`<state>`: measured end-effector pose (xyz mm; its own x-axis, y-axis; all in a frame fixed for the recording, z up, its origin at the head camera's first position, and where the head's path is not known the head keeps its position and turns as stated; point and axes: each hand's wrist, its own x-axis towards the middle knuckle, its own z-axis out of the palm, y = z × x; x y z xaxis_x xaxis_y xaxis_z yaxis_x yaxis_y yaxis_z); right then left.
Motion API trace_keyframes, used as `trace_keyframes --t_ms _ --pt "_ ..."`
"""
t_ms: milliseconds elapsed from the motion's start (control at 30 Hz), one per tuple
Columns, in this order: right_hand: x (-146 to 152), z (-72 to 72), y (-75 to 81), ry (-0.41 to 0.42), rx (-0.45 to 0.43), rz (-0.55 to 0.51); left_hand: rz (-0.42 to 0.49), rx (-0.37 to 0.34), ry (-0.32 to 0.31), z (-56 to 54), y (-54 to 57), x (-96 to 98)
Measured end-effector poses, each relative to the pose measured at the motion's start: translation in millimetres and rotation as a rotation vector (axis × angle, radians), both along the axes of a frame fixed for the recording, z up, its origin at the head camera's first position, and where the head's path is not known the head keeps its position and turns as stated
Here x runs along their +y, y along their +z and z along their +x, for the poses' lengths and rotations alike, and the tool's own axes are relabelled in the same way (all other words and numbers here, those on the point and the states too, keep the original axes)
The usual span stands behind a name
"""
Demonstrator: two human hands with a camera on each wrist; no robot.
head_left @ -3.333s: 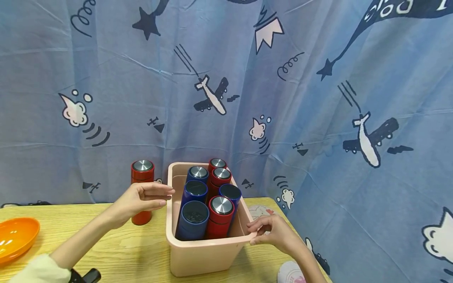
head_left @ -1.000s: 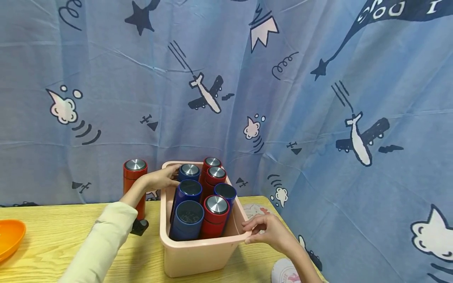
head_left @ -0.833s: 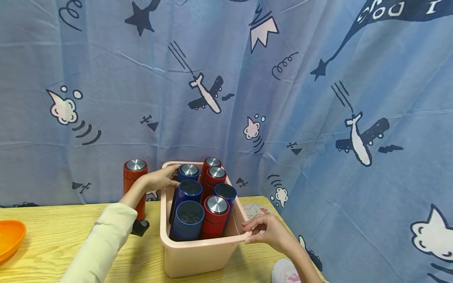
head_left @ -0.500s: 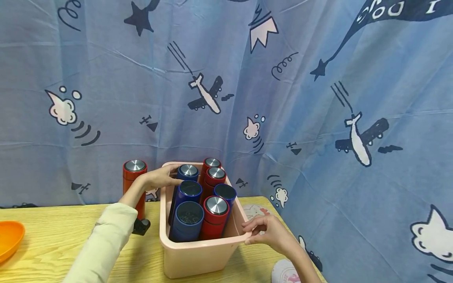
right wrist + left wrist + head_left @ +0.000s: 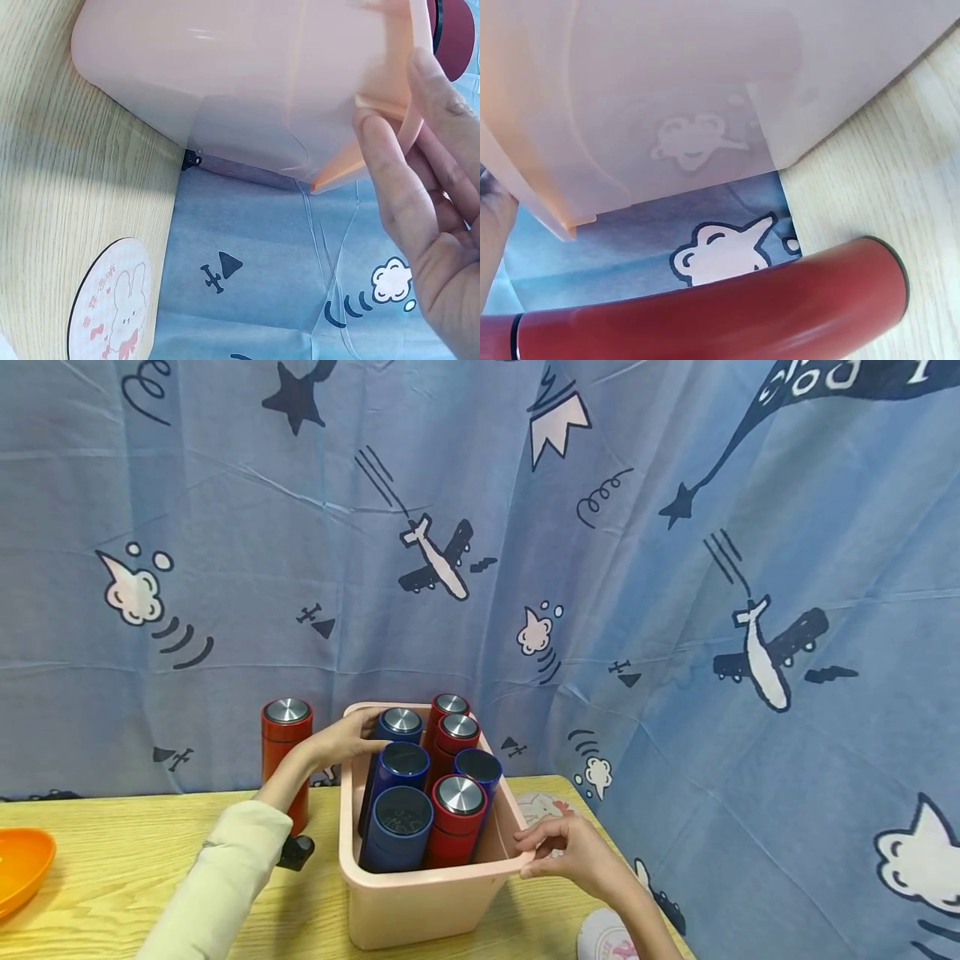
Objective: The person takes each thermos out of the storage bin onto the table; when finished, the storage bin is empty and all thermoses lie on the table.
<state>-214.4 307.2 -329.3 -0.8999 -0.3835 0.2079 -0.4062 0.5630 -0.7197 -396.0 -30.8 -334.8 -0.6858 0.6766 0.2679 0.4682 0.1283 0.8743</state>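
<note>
A pink plastic bin (image 5: pixel 420 910) holds several thermos bottles standing upright, blue and red. Over its left rim reaches my left hand (image 5: pixel 337 742), thumb and fingers around the upper part of the blue thermos with a silver lid (image 5: pixel 401 721) at the back left; its fingertips are partly hidden. In front of that one stand a dark-lidded blue thermos (image 5: pixel 403 762) and a wider blue one (image 5: pixel 401 839). My right hand (image 5: pixel 573 856) pinches the bin's rim at the near right corner; in the right wrist view the thumb and fingers (image 5: pixel 394 176) clasp the rim.
Outside the bin, left of it, a red thermos (image 5: pixel 287 739) stands on the wooden table (image 5: pixel 135 860), partly behind my left forearm. An orange bowl (image 5: pixel 22 868) sits at far left. Round rabbit-print coasters (image 5: pixel 116 307) lie right of the bin. A patterned blue curtain (image 5: pixel 225 568) hangs behind.
From beside the outside red thermos, my left hand has moved right over the rim to the silver-lidded blue thermos, closing around its top. My right hand has stayed at the rim.
</note>
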Motion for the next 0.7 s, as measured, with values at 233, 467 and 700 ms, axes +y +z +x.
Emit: trace_keyframes --t_ms 233,467,700 --pt "-2 0.9 1.4 -0.001 -0.016 -0.019 -0.023 -0.010 0.013 2.8 -2.9 -3.2" --pt "-2 1.2 2.7 -0.006 -0.032 -0.032 -0.027 0.052 0.016 6.9 -4.5 -3.0" --pt "-1 1.8 2.1 -0.018 -0.037 -0.021 0.031 0.087 0.014 8.0 -11.9 -0.7"
